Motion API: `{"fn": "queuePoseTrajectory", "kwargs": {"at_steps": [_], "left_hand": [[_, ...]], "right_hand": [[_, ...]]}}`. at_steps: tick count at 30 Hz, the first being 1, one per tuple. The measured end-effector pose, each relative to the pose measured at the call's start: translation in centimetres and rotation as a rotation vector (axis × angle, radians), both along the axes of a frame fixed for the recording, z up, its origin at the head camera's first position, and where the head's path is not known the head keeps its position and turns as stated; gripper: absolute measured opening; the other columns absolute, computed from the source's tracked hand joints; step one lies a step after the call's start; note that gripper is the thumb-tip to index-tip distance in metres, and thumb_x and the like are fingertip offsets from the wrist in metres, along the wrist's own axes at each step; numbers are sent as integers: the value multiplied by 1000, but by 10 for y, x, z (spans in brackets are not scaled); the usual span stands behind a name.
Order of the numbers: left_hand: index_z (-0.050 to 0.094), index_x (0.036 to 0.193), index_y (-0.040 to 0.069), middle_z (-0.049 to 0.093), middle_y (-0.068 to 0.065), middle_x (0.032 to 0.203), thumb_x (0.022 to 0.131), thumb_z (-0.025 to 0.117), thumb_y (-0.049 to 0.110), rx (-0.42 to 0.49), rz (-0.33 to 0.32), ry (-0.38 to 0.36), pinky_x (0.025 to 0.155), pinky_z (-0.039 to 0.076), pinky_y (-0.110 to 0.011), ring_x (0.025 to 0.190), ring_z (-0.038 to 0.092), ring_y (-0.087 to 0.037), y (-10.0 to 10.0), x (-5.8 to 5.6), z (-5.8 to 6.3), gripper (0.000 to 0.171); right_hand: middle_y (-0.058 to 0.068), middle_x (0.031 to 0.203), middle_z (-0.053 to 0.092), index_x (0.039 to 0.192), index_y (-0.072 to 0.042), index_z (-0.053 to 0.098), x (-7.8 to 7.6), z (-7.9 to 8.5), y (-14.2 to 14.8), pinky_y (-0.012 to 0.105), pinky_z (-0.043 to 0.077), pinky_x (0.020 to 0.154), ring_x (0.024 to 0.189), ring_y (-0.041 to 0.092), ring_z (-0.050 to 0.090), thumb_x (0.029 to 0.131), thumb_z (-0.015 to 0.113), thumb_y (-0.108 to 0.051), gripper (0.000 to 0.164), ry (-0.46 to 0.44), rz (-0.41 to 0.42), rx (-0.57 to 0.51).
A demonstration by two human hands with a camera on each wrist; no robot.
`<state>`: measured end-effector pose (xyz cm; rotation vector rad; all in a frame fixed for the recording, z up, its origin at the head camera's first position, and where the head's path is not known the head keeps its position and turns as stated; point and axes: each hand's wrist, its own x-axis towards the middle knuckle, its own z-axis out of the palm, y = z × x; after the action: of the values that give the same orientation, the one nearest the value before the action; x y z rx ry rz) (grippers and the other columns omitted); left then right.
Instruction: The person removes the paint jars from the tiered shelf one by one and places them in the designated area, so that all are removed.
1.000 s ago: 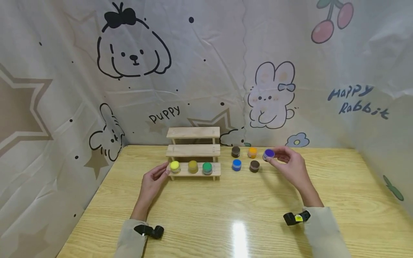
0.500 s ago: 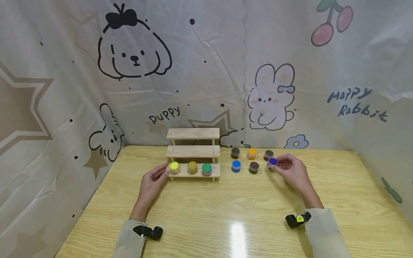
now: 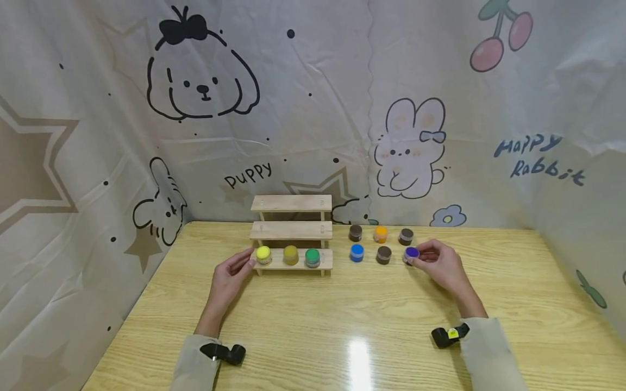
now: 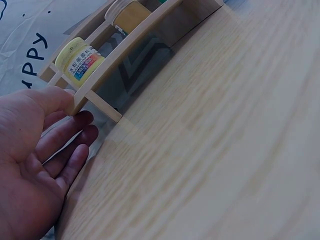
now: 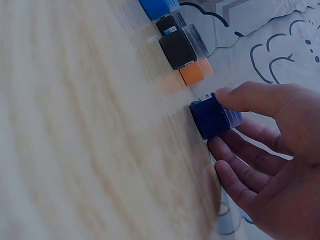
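Observation:
My right hand (image 3: pixel 442 265) pinches a small paint jar with a purple lid (image 3: pixel 412 253) between thumb and fingers. In the right wrist view this jar (image 5: pixel 210 117) looks dark blue and stands at the table surface. With thumb and fingertips my left hand (image 3: pixel 230 278) holds the left end of the lowest step of a three-step wooden display stand (image 3: pixel 290 231). On that step sit a yellow paint jar (image 3: pixel 263 255), an ochre paint jar (image 3: pixel 290 255) and a green paint jar (image 3: pixel 312 258). In the left wrist view the thumb lies against the step end (image 4: pixel 80 102).
Left of the right hand stand a blue jar (image 3: pixel 357 253) and a dark brown jar (image 3: pixel 383 255). Behind them are a dark jar (image 3: pixel 355 233), an orange jar (image 3: pixel 380 234) and another dark jar (image 3: pixel 406 237). A printed cloth (image 3: pixel 313 108) hangs behind the wooden table (image 3: pixel 293 336).
My right hand has brought the purple jar from the back row toward me to the front row's right end, uncovering a dark jar behind. The left hand has stayed at the stand.

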<state>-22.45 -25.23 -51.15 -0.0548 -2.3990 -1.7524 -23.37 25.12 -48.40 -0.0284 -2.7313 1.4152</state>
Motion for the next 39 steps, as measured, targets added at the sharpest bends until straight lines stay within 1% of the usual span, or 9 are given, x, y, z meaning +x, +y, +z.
{"fn": "queuePoseTrajectory", "kwargs": {"at_steps": [6, 12, 14, 19, 26, 30, 35, 37, 39], "left_hand": [[65, 137, 4, 66, -14, 136, 101, 69, 21, 0, 4, 2, 90, 49, -12, 113, 63, -1, 0, -1, -1, 40], [65, 137, 3, 65, -16, 136, 102, 68, 21, -17, 7, 5, 89, 48, -11, 118, 63, -9, 0, -1, -3, 40], [65, 137, 3, 65, -16, 136, 102, 68, 20, -13, 4, 3, 90, 48, -11, 118, 63, -8, 0, -1, -2, 40], [65, 138, 5, 65, -13, 137, 102, 68, 22, -3, 3, -13, 90, 48, -12, 115, 62, -1, 0, 0, -1, 40], [64, 138, 3, 65, -16, 137, 102, 68, 21, -13, 3, 0, 90, 48, -11, 120, 63, -14, 1, 0, -1, 40], [64, 138, 3, 64, -16, 138, 103, 67, 21, -18, 1, -3, 90, 48, -11, 118, 63, -9, 0, -1, -2, 40], [63, 139, 4, 64, -14, 139, 103, 66, 22, -9, 0, -13, 91, 48, -11, 115, 61, -1, -2, 0, 0, 41], [63, 139, 5, 64, -14, 139, 103, 67, 23, -7, -1, -17, 91, 48, -11, 115, 61, 0, -1, 0, 1, 41], [63, 139, 4, 63, -15, 139, 103, 67, 23, -8, -4, -18, 91, 48, -11, 114, 61, 0, 0, 1, 1, 41]], "right_hand": [[21, 113, 67, 117, 3, 63, 1, -1, 1, 13, 51, 76, 100, 29, 65, 91, 81, -20, 39, -20, 5, -3], [22, 112, 67, 118, 3, 62, 1, 0, 0, 16, 51, 77, 100, 30, 65, 91, 81, -21, 41, -30, 15, 13], [22, 114, 67, 121, 4, 61, 1, 2, 1, 20, 53, 81, 102, 31, 65, 92, 81, -22, 43, -36, 25, 20], [23, 120, 66, 127, 3, 61, 3, 11, 3, 40, 57, 91, 109, 35, 65, 94, 78, -26, 48, -20, 41, 43], [25, 128, 63, 129, 5, 61, 8, 29, -1, 51, 51, 100, 118, 38, 59, 97, 74, -21, 44, 83, 45, 44], [23, 124, 66, 126, 4, 65, 9, 36, -8, 48, 55, 95, 114, 36, 62, 96, 75, -20, 39, 132, 59, 71], [21, 120, 68, 122, 2, 67, 9, 40, -21, 29, 57, 87, 109, 33, 65, 95, 76, -20, 36, 155, 94, 42], [22, 120, 68, 121, 2, 66, 9, 40, -26, 29, 57, 88, 108, 32, 65, 96, 76, -19, 35, 155, 110, 18], [21, 120, 68, 122, 3, 66, 9, 39, -30, 35, 58, 90, 107, 31, 65, 96, 75, -17, 34, 154, 122, 0]]}}
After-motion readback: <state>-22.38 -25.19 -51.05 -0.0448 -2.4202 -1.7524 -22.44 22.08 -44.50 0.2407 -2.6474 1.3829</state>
